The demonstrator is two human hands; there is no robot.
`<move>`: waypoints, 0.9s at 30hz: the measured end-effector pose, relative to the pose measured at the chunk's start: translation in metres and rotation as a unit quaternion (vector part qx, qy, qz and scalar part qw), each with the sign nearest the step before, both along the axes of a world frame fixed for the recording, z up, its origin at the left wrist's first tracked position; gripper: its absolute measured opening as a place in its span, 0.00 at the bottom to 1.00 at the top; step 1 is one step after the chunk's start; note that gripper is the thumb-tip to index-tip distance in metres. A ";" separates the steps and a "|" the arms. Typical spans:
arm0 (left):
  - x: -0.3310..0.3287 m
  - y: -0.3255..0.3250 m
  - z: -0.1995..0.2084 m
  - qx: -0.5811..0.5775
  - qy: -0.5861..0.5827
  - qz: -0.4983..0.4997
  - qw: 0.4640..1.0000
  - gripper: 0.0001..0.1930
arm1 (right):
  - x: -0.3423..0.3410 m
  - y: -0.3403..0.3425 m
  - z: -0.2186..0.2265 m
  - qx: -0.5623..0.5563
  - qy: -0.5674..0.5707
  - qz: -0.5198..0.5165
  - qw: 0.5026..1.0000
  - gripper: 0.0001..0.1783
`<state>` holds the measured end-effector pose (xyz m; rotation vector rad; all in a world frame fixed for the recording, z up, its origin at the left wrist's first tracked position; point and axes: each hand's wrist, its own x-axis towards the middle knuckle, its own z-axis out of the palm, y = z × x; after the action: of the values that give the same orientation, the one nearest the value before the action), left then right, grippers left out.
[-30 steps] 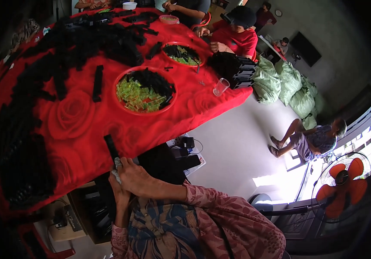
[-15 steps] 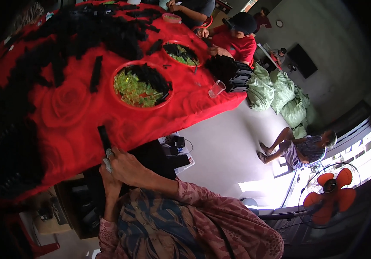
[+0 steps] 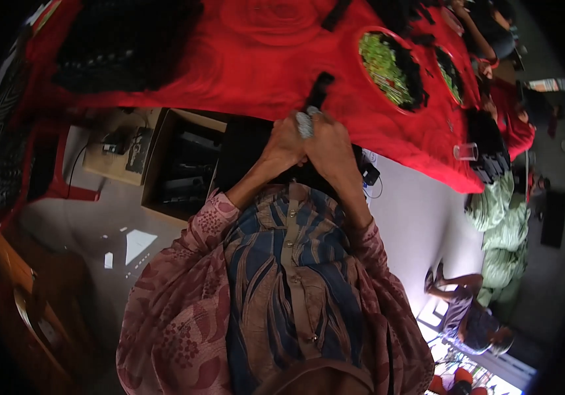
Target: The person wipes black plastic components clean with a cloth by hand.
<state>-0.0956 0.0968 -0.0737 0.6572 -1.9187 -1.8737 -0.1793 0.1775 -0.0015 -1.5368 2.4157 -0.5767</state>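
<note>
Close together at the table's near edge, my left hand (image 3: 282, 141) and my right hand (image 3: 330, 143) are both closed around the lower end of a flat black strip (image 3: 319, 91). Its upper part sticks out past my fingers over the red tablecloth (image 3: 230, 89), slightly blurred. Whitish-grey wrapping (image 3: 305, 125) covers fingertips where the hands meet; the strip's lower end is hidden there. To the right of the strip stands a red-rimmed bowl (image 3: 369, 80) with yellow-green pieces and black pieces in it.
A dark heap of black parts (image 3: 124, 52) covers the table's left. Below the edge is an open cardboard box (image 3: 164, 214) holding black items, with a red stool (image 3: 52, 155) farther left. A clear cup (image 3: 465, 152) lies near the right corner, by pale green sacks (image 3: 506, 243) and co-workers.
My view has swung left, so the table, bowls and people appear farther right. Both hands still hold the black strip together, and the box and stool show more fully.
</note>
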 end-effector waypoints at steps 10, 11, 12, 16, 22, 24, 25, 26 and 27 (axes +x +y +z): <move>-0.001 -0.006 0.019 0.086 -0.060 0.017 0.994 0.15 | -0.033 0.028 -0.029 -0.230 -0.223 -0.125 0.939 0.11; 0.000 -0.006 0.019 0.102 -0.054 0.018 0.993 0.15 | -0.032 0.027 -0.029 -0.233 -0.248 -0.129 0.931 0.12; 0.001 -0.006 0.016 0.105 -0.057 0.014 0.993 0.15 | -0.032 0.028 -0.030 -0.236 -0.273 -0.134 0.923 0.13; 0.002 -0.004 0.011 0.168 -0.047 0.018 0.985 0.16 | -0.029 0.028 -0.039 -0.228 -0.317 -0.131 0.911 0.17; -0.001 -0.001 0.000 0.218 -0.028 0.017 0.975 0.15 | -0.027 0.030 -0.042 -0.229 -0.363 -0.134 0.893 0.15; -0.002 0.000 0.002 0.177 -0.050 0.031 0.982 0.15 | -0.024 0.029 -0.040 -0.234 -0.324 -0.130 0.907 0.15; -0.002 -0.001 0.002 0.175 -0.048 0.032 0.983 0.15 | -0.022 0.027 -0.037 -0.243 -0.284 -0.124 0.919 0.14; -0.002 -0.002 0.003 0.099 -0.057 0.048 0.992 0.15 | -0.020 0.024 -0.034 -0.245 -0.282 -0.122 0.919 0.14; -0.002 -0.002 0.004 0.023 -0.064 0.066 0.996 0.16 | -0.019 0.021 -0.031 -0.241 -0.167 -0.055 0.955 0.15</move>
<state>-0.0973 0.0943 -0.0696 0.9141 -1.8645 -1.8378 -0.1983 0.1983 -0.0326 -1.3204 2.2031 -1.4096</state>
